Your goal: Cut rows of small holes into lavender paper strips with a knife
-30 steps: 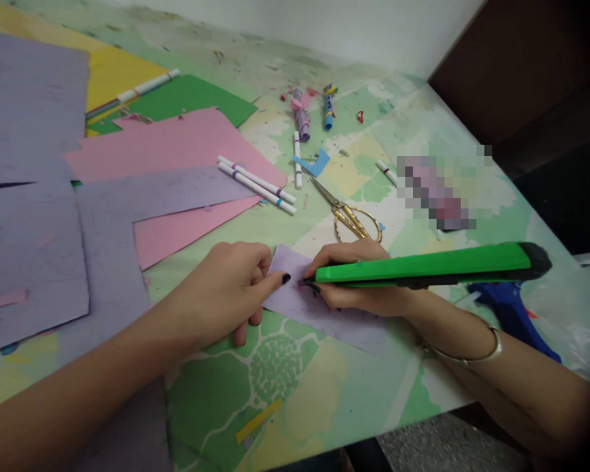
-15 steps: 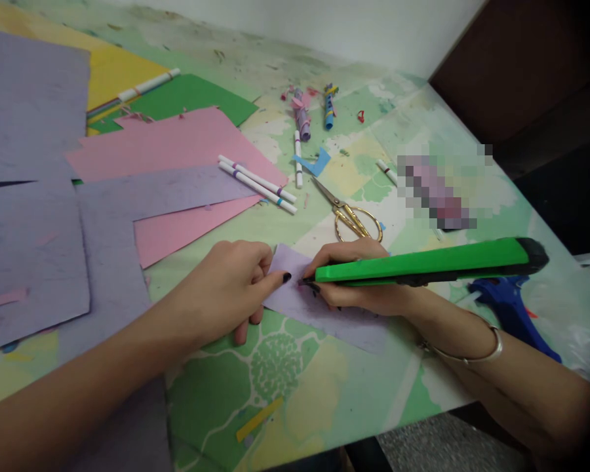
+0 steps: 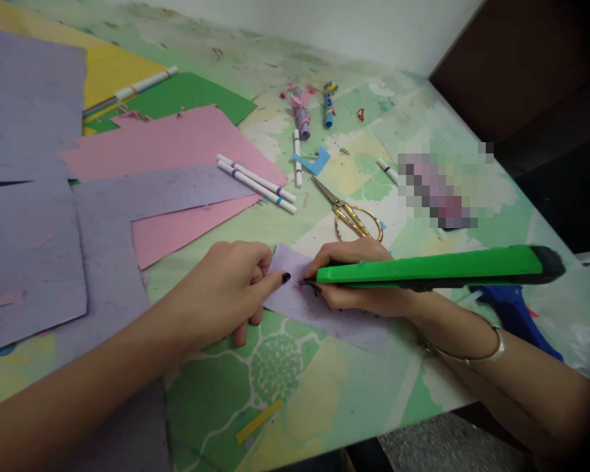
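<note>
A small piece of purple paper lies flat on the patterned tablecloth. My left hand has its fingers curled and its thumb on the paper's left edge, holding it. A green utility knife with a black end is in my right hand, gripped low by its tip over the paper. The knife's body slants out to the right above my wrist. The blade itself is hidden by my fingers. Gold-handled scissors lie just beyond my right hand.
Large purple sheets, a pink sheet and a green sheet cover the left. Markers, rolled paper figures and a blue scrap lie at the back. A blue tool sits beside my right wrist.
The knife's far end has swung a little to the right and slightly down. Both hands stay in nearly the same place on the paper.
</note>
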### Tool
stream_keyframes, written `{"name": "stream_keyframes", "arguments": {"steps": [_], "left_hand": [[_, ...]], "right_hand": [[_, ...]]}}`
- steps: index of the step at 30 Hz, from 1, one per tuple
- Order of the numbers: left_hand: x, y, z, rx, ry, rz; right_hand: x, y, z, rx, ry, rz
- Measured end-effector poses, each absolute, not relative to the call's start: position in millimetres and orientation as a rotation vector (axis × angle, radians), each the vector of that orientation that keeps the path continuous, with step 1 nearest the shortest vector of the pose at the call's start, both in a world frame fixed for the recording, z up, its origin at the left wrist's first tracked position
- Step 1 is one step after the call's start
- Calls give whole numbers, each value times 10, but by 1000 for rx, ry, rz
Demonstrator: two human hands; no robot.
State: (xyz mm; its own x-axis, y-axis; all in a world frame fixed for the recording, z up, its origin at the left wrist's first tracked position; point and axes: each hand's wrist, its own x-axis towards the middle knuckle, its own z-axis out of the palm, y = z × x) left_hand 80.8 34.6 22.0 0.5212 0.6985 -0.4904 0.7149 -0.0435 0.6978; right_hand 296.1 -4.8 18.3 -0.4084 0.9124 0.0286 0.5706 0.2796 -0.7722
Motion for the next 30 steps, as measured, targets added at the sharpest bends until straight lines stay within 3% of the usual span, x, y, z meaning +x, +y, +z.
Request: {"name": "stream_keyframes", "arguments": {"steps": [9, 16, 30], "left_hand": [[799, 338, 218, 1755, 1207, 1], [798, 325, 266, 1604, 1258, -164], [838, 335, 196, 1722, 1279, 107]], "right_hand": [[2945, -68, 175, -1356, -2105, 873], [2989, -61, 202, -1341, -2107, 995], [2974, -57, 137, -1271, -2076, 960]]}}
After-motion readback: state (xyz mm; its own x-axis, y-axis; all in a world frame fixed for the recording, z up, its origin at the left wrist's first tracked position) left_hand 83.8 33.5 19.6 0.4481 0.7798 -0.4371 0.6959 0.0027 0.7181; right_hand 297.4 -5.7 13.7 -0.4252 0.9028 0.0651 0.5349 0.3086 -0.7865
